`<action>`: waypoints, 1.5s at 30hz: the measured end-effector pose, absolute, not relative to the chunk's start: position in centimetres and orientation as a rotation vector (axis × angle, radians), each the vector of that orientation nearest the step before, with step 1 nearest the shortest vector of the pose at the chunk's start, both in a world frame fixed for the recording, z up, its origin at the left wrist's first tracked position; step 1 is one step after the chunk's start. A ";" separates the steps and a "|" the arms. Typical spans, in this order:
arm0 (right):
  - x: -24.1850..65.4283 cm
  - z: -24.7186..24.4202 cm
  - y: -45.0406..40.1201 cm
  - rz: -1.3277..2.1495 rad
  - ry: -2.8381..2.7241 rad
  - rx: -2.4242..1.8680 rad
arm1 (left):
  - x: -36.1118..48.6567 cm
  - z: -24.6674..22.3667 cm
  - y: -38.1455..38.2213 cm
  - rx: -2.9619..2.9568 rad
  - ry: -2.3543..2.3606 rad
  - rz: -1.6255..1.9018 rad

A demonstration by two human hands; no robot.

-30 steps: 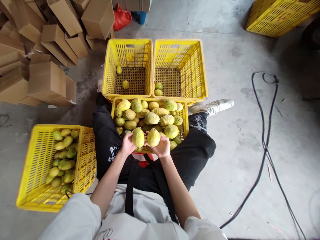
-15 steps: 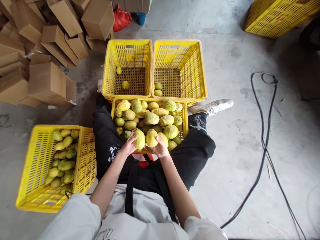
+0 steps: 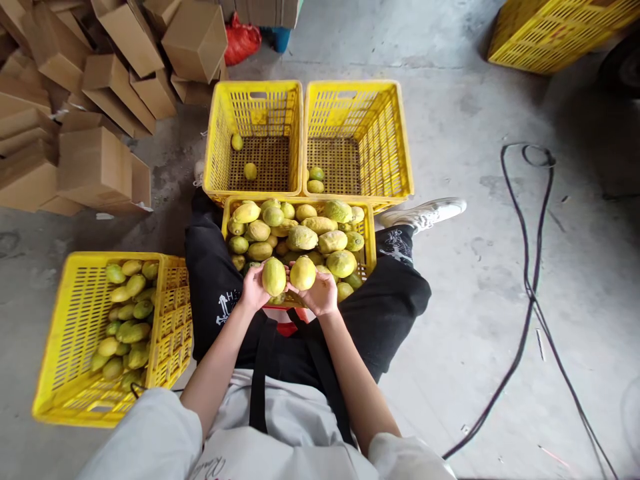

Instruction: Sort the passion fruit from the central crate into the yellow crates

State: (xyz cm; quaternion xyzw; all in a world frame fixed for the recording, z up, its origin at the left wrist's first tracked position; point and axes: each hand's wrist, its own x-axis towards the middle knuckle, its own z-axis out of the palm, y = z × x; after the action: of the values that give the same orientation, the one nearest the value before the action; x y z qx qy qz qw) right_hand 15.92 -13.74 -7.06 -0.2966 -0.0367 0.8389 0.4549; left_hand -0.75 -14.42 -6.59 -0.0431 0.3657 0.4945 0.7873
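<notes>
My left hand (image 3: 253,293) cradles a yellow-green lemon (image 3: 274,277) from below. Close beside it, another lemon (image 3: 303,273) lies on the fingers of my right hand (image 3: 324,295), with the thumb off the fruit. Both hands are over the near edge of a yellow crate (image 3: 371,241) between my legs. That crate is heaped with yellow and greenish lemons (image 3: 303,237), some with rough or blotchy skin. The undersides of the two held lemons are hidden by my palms and fingers.
Two yellow crates, left (image 3: 209,143) and right (image 3: 407,153), stand beyond the heap with a few lemons inside. Another crate (image 3: 55,340) at my left holds several more. Cardboard boxes (image 3: 95,163) pile up at upper left; a black cable (image 3: 525,293) lies right.
Both hands have opened out under the lemons, and my right thumb has come off its fruit. The lemons have turned in the hands and the left one has shifted slightly left.
</notes>
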 end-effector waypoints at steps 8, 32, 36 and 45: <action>15.8 -7.4 -13.8 2.070 -0.105 -0.749 | -0.9 -6.2 -14.4 -0.115 0.764 1.065; 15.9 -7.3 -13.8 2.029 -0.046 -0.696 | -0.7 -6.2 -14.4 -0.070 0.660 1.029; 15.7 -7.1 -13.7 2.024 -0.061 -0.727 | -0.8 -6.2 -14.3 -0.082 0.672 1.045; 15.7 -7.3 -14.0 2.025 -0.165 -0.834 | -0.4 -6.1 -14.7 0.089 0.734 1.062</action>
State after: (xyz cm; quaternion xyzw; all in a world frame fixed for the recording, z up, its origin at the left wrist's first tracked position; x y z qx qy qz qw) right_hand 15.70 -14.03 -7.32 -0.3380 -0.0669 0.8210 0.4552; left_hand -0.40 -14.72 -6.09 0.0414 0.3421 0.4946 0.7979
